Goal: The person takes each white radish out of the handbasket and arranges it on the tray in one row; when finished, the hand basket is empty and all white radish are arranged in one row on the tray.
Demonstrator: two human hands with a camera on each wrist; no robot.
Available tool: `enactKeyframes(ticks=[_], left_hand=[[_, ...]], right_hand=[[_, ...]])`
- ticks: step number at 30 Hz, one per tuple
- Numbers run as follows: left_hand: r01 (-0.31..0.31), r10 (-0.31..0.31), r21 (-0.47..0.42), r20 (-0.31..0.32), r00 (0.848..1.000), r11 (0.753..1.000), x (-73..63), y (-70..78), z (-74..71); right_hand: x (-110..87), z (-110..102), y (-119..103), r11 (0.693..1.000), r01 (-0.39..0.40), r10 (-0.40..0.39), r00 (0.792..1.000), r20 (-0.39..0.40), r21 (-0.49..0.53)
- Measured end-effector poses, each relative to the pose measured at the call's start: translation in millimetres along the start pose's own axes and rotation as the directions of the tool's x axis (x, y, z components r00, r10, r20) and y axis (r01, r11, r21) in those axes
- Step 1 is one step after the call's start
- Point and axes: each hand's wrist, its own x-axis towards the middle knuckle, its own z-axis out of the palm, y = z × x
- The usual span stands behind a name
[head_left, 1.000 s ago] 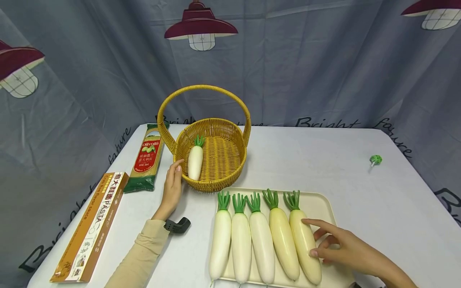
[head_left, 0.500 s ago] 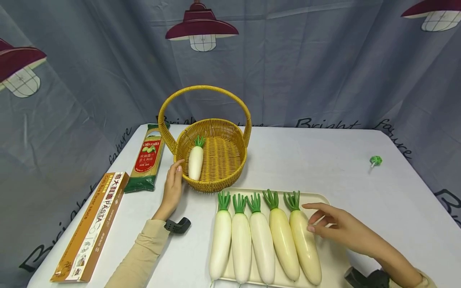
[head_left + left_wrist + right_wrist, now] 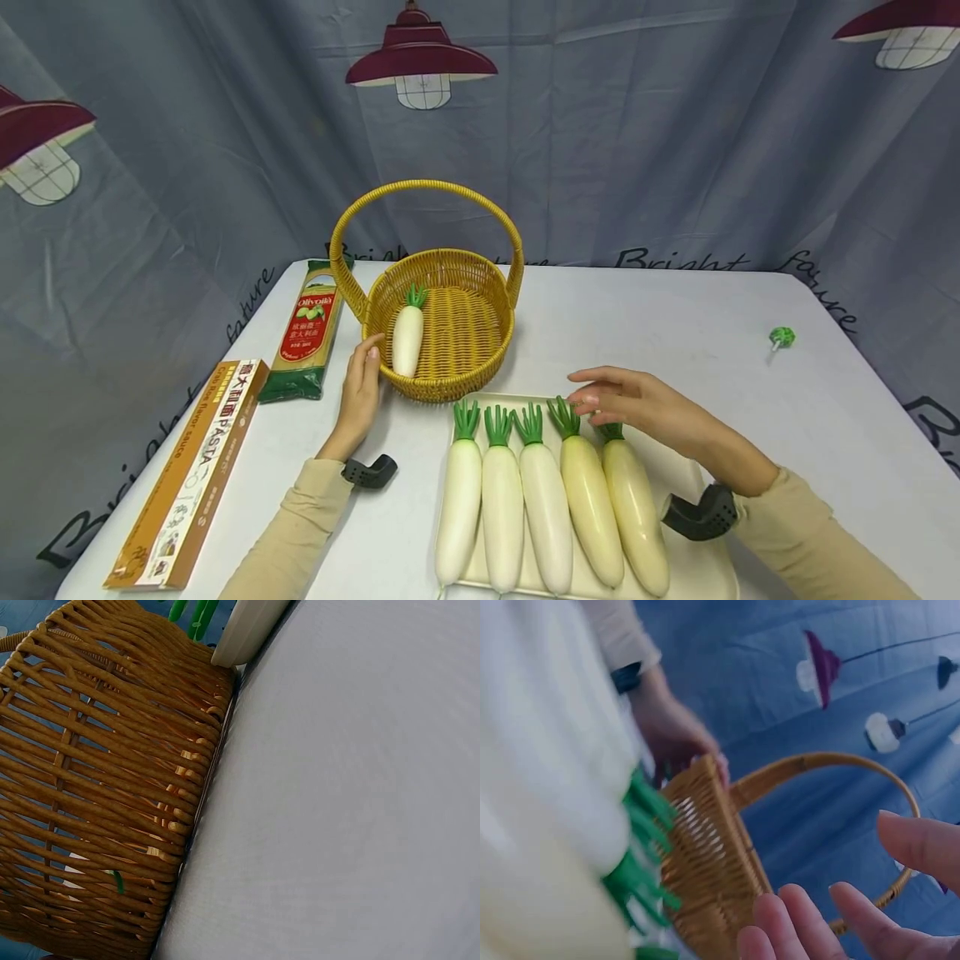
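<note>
My left hand (image 3: 361, 390) touches the near left rim of a yellow wicker basket (image 3: 442, 387), its fingers fairly straight. In the left wrist view the basket's woven side (image 3: 97, 765) fills the left part. One small white radish (image 3: 407, 340) with a green top lies inside, along the left side. My right hand (image 3: 648, 408) is over the leafy ends of two yellowish radishes (image 3: 592, 508) (image 3: 636, 517), fingers extended and holding nothing. Those two lie side by side with three white radishes (image 3: 460, 508) (image 3: 502, 517) (image 3: 546, 517) on a cream tray (image 3: 701, 567).
A bag of spaghetti (image 3: 303, 333) lies left of the basket, with a long pasta box (image 3: 187, 475) nearer the front. A small green lollipop (image 3: 782, 337) is at the far right. A grey curtain (image 3: 637, 150) hangs behind the white table (image 3: 637, 325).
My right hand has lifted off the rightmost yellowish radish and moved away from me and left, over the green tops. My left hand and the basket have stayed in place.
</note>
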Motion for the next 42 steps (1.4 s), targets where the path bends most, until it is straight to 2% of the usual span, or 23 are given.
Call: enactKeyframes(ticks=[5, 9, 13, 16, 19, 24, 30, 33, 37, 38, 42], left_hand=[[0.007, -0.007, 0.009, 0.005, 1.000, 1.000, -0.7, 0.7, 0.2], [0.005, -0.005, 0.006, -0.005, 1.000, 1.000, -0.5, 0.2, -0.1], [0.003, -0.003, 0.004, -0.004, 1.000, 1.000, 0.2, -1.6, 0.1], [0.012, -0.012, 0.003, 0.005, 1.000, 1.000, 0.6, -0.8, 0.6], [0.025, -0.024, -0.006, 0.019, 1.000, 1.000, 0.3, 4.1, 0.1], [0.046, -0.045, -0.027, 0.030, 0.999, 0.999, -1.0, 15.7, -2.1], [0.007, -0.007, 0.000, 0.014, 1.000, 1.000, -0.6, 4.1, -0.9], [0.011, -0.011, -0.009, 0.011, 1.000, 1.000, -1.6, 6.3, -1.1], [0.019, -0.019, -0.006, 0.011, 1.000, 1.000, -1.9, 7.2, -1.5], [0.010, -0.010, -0.002, 0.007, 1.000, 1.000, -0.5, 1.7, -0.8], [0.001, -0.001, 0.004, 0.004, 1.000, 1.000, -0.3, 2.0, 0.4]], right_hand=[[34.4, 11, -16, 0.994, -0.007, 0.005, 1.000, 0.017, 0.107], [69.5, 21, -25, 0.984, -0.011, 0.001, 0.998, 0.055, 0.177], [106.3, 27, -27, 0.948, -0.023, 0.008, 0.999, 0.048, 0.317], [129.0, 32, -28, 0.907, -0.028, 0.021, 1.000, 0.021, 0.421], [147.4, 37, -27, 0.886, -0.034, 0.041, 0.999, -0.006, 0.462], [171.8, 46, -27, 0.898, -0.022, 0.046, 0.998, -0.042, 0.440], [193.7, 59, -29, 0.901, -0.025, 0.064, 0.995, -0.076, 0.434], [201.8, 66, -30, 0.894, -0.034, 0.081, 0.993, -0.086, 0.447], [210.8, 76, -32, 0.888, -0.066, 0.119, 0.989, -0.089, 0.454], [213.0, 79, -33, 0.891, -0.080, 0.136, 0.986, -0.094, 0.447], [220.6, 90, -33, 0.905, -0.145, 0.212, 0.969, -0.129, 0.401]])
